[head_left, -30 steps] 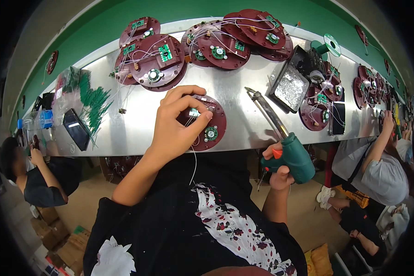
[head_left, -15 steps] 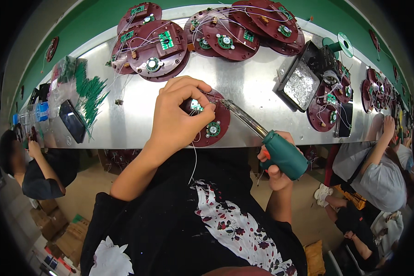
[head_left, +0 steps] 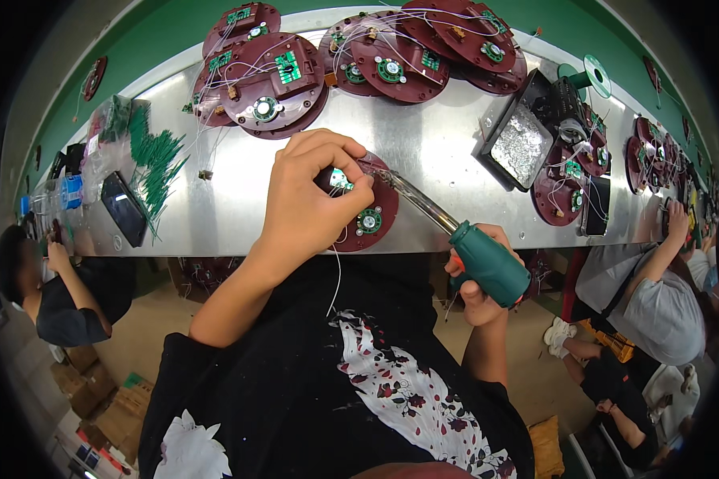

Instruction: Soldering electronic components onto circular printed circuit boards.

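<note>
My left hand point(head_left: 299, 199) is over a round maroon plastic disc point(head_left: 387, 211) near the table's front edge. Its thumb and index finger are pinched on a thin white wire point(head_left: 339, 279), whose loose end hangs over the edge. Part of a green circuit board point(head_left: 340, 180) shows between the fingers, and a small round speaker point(head_left: 369, 221) sits lower on the disc. In my right hand point(head_left: 482, 310) is a soldering iron point(head_left: 494, 265) with a green pistol-shaped handle. Its metal tip reaches the upper part of the disc beside my left fingertips; exact contact cannot be made out.
Stacked maroon discs with wires point(head_left: 391, 70) line the back. On the right are a black tray of silvery bits point(head_left: 522, 148), a green spool point(head_left: 595, 77) and more discs. Green strips point(head_left: 153, 172) and a phone point(head_left: 125, 209) lie left. People sit on both sides.
The soldering iron and my right hand have shifted very slightly left. My left hand keeps its pinch over the disc. The whole view has moved a little.
</note>
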